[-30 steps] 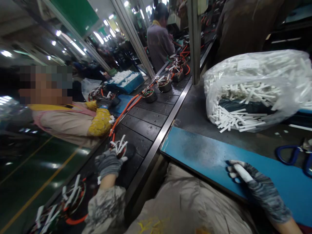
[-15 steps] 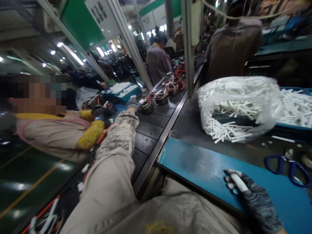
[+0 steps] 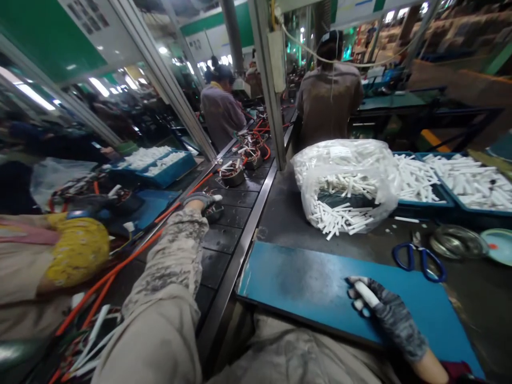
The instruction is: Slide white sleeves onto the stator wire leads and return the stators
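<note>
My left hand, in a grey glove, reaches over the conveyor with its fingers round the edge of a dark round motor stator. Part of the stator and some fingertips are hidden. My right hand, in a mottled grey glove, is curled above a blue mat. A short thick white piece that looks like a sleeve tube lies along its fingers; their pale tips show beside it. Further along the belt stand more wired stators.
A plastic bag of white tubes and blue bins lie beyond the mat. Blue-handled scissors rest at its right. A metal post rises beside the conveyor. At left are a co-worker's yellow sleeve and orange cables.
The view has swung right. My left hand and the stator have come nearer along the conveyor. My right hand stays curled over the mat.
</note>
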Available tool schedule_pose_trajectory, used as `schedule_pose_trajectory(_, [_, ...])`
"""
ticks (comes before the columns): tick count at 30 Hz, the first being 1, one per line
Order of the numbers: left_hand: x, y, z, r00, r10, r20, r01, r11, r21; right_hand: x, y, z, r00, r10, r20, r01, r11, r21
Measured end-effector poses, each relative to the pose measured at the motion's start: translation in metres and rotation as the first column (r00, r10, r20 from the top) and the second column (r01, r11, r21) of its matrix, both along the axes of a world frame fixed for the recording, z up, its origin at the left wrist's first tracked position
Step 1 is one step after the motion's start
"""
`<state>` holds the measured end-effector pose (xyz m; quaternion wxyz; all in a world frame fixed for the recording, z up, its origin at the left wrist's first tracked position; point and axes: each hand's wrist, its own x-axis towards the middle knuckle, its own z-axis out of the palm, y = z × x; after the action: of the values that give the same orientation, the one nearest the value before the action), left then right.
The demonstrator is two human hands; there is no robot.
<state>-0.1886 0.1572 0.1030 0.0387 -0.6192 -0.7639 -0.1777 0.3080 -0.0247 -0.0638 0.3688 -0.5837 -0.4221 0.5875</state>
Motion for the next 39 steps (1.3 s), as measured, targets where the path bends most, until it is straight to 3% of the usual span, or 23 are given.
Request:
schedule_pose_trajectory(5, [-0.006,-0.030,-0.056,0.912,0.387,0.135,-0.374,0.921,-0.107,0.001,-0.001,0.001,1.000,0.015,0.018,-0.015,1.000,-0.002])
schedule_pose_trajectory(7, [0.001,-0.045,-0.071,0.869,0.453,0.198,-0.441,0.891,-0.104,0.001,0.000,0.002,0.998,0.025,0.051,-0.025,1.000,0.009])
schedule_pose_trajectory(10, [0.016,-0.069,-0.083,0.837,0.441,0.326,-0.435,0.896,-0.096,0.000,0.000,0.003,0.997,0.028,0.070,-0.029,0.999,0.013])
schedule_pose_trajectory(17, [0.056,-0.130,-0.096,0.847,0.177,0.501,-0.181,0.983,-0.042,-0.001,-0.001,0.003,0.997,0.028,0.077,-0.029,0.999,0.015])
schedule_pose_trajectory(20, [0.078,-0.142,-0.093,0.904,-0.016,0.427,0.037,0.999,-0.040,0.001,-0.001,0.004,0.989,0.034,0.147,-0.041,0.998,0.045])
schedule_pose_trajectory(23, [0.114,-0.146,-0.092,0.922,-0.306,0.238,0.329,0.942,-0.062,0.002,0.000,0.007,0.980,0.051,0.194,-0.064,0.996,0.060])
schedule_pose_trajectory(27, [0.173,-0.153,-0.095,0.846,-0.518,0.124,0.531,0.842,-0.101,-0.006,0.000,0.016,0.948,0.083,0.308,-0.125,0.985,0.121])
schedule_pose_trajectory(30, [0.199,-0.159,-0.093,0.741,-0.666,0.085,0.671,0.737,-0.083,-0.018,0.005,0.027,0.916,0.047,0.398,-0.209,0.903,0.376])
schedule_pose_trajectory(34, [0.200,-0.157,-0.080,0.610,-0.758,0.230,0.787,0.614,-0.065,-0.031,0.022,0.036,0.904,0.153,0.399,-0.380,0.716,0.586])
schedule_pose_trajectory(36, [0.197,-0.153,-0.074,0.589,-0.747,0.309,0.797,0.600,-0.067,-0.037,0.034,0.036,0.899,0.256,0.355,-0.431,0.662,0.613])
schedule_pose_trajectory(39, [0.198,-0.151,-0.071,0.659,-0.673,0.336,0.730,0.679,-0.073,-0.049,0.052,0.036,0.900,0.361,0.243,-0.431,0.662,0.613])
